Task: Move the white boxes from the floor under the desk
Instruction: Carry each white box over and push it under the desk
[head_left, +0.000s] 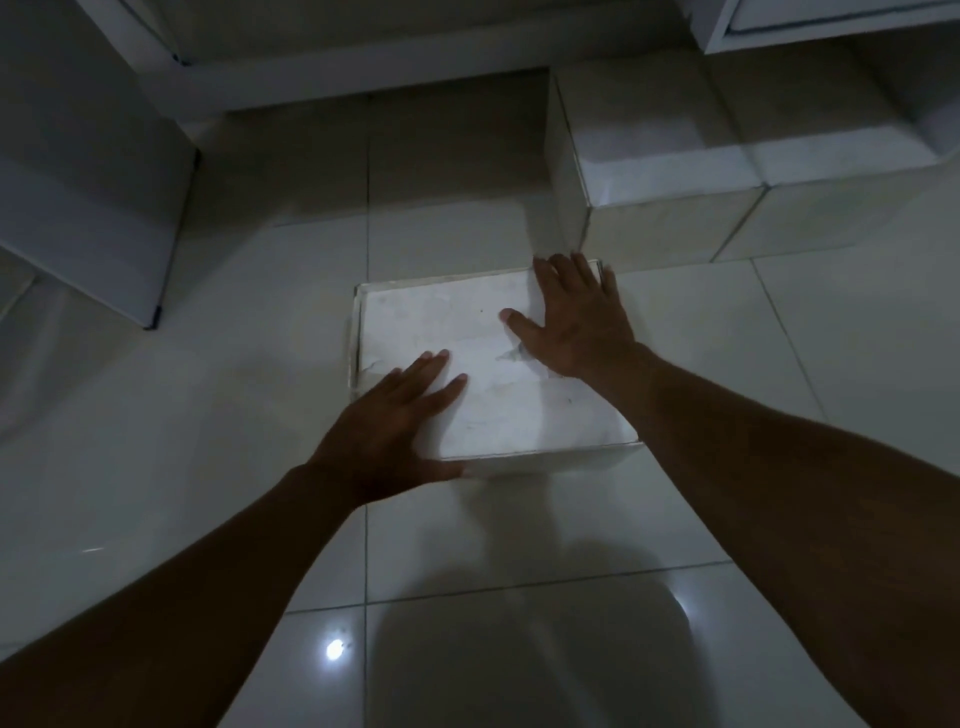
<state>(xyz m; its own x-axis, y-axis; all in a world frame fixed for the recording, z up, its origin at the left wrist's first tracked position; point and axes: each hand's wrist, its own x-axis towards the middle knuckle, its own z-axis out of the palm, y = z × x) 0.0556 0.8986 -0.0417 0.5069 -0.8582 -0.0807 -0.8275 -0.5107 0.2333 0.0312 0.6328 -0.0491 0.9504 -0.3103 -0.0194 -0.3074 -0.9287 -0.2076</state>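
Two hands, both flat and spread, gripping nothing. Left hand (387, 421) low in the middle of the frame, palm down on the near left corner of a white box (488, 374), thumb along the box's front edge. Right hand (576, 319) a bit higher and to the right, palm down on the far right part of the same box top, fingers reaching to the back edge. Two bare arms coming in from the bottom corners.

One flat white box under the hands, sitting on the shiny tiled floor (519, 545) in the middle of the frame, top a bit scuffed and wrinkled.

Two more white boxes (670, 171) in the upper right, side by side and touching, just behind the first box. Three white boxes counted in all.

White counter leg panel (88, 171) in the upper left, standing on the floor. White counter frame (831, 21) along the top edge. Two bright light spots on the tiles near the bottom.
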